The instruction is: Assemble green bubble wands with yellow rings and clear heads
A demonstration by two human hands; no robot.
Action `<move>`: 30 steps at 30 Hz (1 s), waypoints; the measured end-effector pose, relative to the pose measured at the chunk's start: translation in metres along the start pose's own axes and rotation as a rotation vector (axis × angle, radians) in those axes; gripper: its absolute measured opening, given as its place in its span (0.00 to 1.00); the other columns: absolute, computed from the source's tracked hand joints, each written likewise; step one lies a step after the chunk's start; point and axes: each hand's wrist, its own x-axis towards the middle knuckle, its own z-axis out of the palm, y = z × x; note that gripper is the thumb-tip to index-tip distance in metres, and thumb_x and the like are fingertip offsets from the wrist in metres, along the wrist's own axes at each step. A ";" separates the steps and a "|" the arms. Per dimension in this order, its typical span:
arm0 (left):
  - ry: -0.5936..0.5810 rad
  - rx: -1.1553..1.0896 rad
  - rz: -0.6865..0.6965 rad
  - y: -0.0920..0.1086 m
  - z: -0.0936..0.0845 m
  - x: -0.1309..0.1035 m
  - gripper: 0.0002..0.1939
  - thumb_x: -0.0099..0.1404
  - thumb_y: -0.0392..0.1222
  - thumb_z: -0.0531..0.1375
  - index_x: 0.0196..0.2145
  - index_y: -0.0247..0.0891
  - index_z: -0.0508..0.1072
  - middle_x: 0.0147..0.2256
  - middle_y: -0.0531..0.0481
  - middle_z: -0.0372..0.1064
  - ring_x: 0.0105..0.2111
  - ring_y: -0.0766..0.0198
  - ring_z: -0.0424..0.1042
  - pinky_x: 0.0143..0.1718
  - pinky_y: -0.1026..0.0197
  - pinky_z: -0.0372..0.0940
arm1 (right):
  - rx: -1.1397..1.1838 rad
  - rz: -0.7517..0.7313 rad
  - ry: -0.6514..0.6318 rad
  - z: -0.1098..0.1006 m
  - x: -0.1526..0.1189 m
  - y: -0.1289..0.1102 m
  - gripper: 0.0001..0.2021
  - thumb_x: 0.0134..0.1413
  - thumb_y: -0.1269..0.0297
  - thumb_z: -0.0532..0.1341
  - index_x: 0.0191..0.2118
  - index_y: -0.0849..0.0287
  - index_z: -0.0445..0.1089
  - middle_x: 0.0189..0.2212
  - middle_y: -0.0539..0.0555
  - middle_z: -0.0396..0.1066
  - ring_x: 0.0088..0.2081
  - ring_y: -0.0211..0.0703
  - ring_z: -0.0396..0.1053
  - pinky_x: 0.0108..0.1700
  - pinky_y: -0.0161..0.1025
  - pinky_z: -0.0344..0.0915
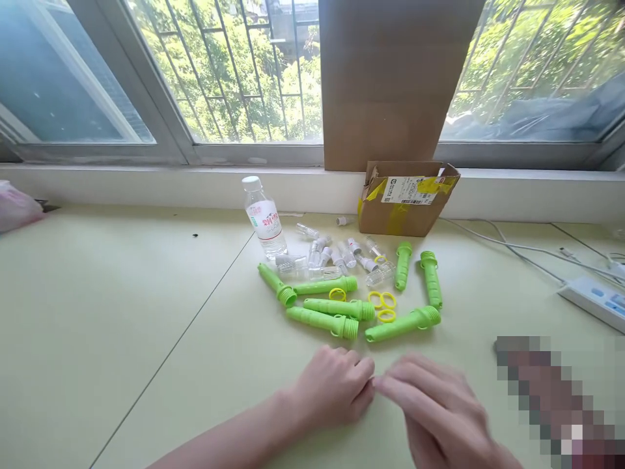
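Note:
My left hand (336,384) rests on the table with its fingers curled in; whatever is inside them is hidden. Close against its thumb side is my right hand (439,407), slightly blurred, fingers bent and pressed together, with the tips near the left thumb. I cannot make out anything between them. Just beyond both hands lie several green plastic threaded tubes (325,320), one of them a tube (403,324) slanting at the right. Among them are several yellow rings (387,316). Behind these is a loose pile of small clear plastic tubes with white ends (325,257).
A labelled water bottle (266,221) stands behind the pile at left. An open cardboard box (400,208) is against the wall under the window. White cables lead to a power strip (596,303) at right. A pixelated patch covers the lower right. A pinkish bag (18,207) sits far left.

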 end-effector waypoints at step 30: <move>0.256 -0.014 0.009 -0.014 0.001 0.001 0.09 0.65 0.38 0.50 0.26 0.38 0.60 0.24 0.52 0.60 0.22 0.64 0.60 0.21 0.60 0.48 | -0.594 0.414 -0.127 0.000 0.064 -0.002 0.15 0.63 0.58 0.50 0.42 0.53 0.74 0.15 0.45 0.70 0.14 0.39 0.67 0.18 0.36 0.52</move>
